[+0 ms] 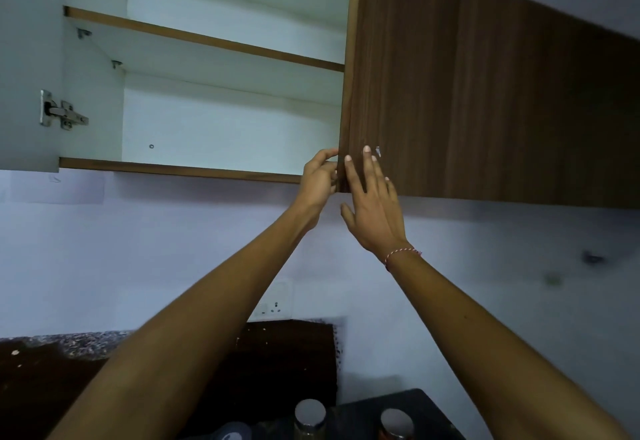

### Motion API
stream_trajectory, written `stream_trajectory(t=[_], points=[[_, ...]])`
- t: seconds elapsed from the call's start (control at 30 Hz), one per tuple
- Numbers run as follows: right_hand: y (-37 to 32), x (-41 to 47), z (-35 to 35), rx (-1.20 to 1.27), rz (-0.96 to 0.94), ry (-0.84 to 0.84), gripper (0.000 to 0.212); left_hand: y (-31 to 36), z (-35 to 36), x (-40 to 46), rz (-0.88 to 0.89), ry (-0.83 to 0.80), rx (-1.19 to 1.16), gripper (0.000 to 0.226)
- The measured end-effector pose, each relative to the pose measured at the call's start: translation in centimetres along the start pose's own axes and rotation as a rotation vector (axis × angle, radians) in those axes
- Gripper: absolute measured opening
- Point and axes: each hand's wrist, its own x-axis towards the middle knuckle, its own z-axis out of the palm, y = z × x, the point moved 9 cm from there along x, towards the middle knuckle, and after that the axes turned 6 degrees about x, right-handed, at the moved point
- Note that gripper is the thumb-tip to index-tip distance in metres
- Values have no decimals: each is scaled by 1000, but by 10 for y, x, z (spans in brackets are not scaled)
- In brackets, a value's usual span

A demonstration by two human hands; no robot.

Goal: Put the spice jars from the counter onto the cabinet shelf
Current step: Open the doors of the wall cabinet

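Observation:
Two spice jars with silver lids stand on the dark counter at the bottom edge, one (309,415) left of the other (396,424). Above, the wall cabinet's left half is open, showing a white upper shelf (207,41) and a bare bottom shelf (180,168). My left hand (320,176) grips the lower left edge of the brown right door (405,76), fingers curled round it. My right hand (372,200) lies flat on that door's front, fingers straight.
The left door (24,69) is swung open at the far left, with a metal hinge (60,114) on it. A wall socket (273,304) sits on the pale wall above a speckled counter (69,342). More brown cabinet fronts (536,110) run to the right.

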Motion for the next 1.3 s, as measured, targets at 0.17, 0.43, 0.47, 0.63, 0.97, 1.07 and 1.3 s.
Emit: stream_trajectory(t=[0.17, 0.43, 0.47, 0.63, 0.97, 1.07, 1.3], points=[[24, -18, -34, -20, 26, -8, 77, 16, 25, -18, 1, -45, -67, 35], [41, -23, -82, -52, -35, 1, 74, 35, 63, -30, 4, -137, -92, 38], [43, -24, -86, -66, -51, 3, 74, 35, 67, -30, 0, -142, -97, 39], [50, -25, -100, -192, -132, 18, 73, 37, 73, -29, -8, -163, -117, 40], [55, -24, -106, -174, -142, -1, 69, 45, 94, -38, -2, -255, -136, 42], [74, -35, -121, -151, -77, 53, 70, 55, 123, -43, 50, -364, -120, 44], [123, -59, -158, -238, 3, 66, 69, 64, 193, -47, 185, -379, 8, 46]])
